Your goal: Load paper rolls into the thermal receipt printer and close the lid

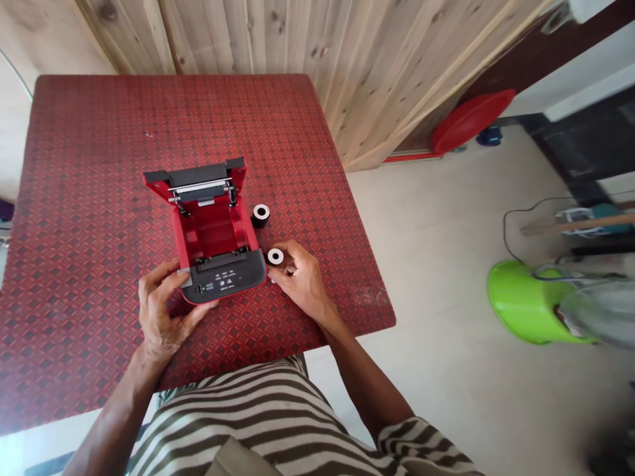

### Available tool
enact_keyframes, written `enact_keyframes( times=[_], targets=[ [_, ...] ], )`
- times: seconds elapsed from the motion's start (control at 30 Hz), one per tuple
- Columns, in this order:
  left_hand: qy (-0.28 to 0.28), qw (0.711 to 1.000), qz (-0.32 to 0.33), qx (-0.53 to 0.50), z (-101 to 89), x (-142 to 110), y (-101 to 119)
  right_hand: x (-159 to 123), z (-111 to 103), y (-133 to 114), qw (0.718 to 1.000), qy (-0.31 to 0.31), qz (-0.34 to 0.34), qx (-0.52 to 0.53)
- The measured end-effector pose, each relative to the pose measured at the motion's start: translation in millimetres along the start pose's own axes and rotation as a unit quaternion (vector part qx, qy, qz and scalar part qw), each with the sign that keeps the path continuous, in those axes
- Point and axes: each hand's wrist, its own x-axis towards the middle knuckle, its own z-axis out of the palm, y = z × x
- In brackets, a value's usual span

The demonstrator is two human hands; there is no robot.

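Observation:
A red and black receipt printer [225, 277] sits near the table's front edge with its lid [198, 182] raised, and its red paper bay shows no roll inside. My left hand [163, 304] grips the printer's front left corner, thumb along the front and fingers at the side. At the printer's right side, my right hand [300, 274] has its fingers closed around a small paper roll [275, 256], whose white end and dark core face up. A second paper roll [260, 213], white on top with a dark side, stands just behind it, beside the printer.
The table [89, 132] has a red patterned cover and meets a wooden plank wall [278, 33] at the back. On the floor to the right lie a green bucket [520, 304] and a cable [506, 231]. A red round object [471, 122] leans farther back.

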Motion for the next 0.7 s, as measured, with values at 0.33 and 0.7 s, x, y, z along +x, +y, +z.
enact_keyframes(
  times=[0.33,0.7],
  targets=[
    [0.000,1.000,0.003,-0.015,0.1,0,1,23,-70,-11,0.978,-0.186,0.075,0.060],
    [0.001,1.000,0.007,-0.008,0.6,0,0,107,-9,6,0.985,-0.087,-0.127,-0.074]
  ],
)
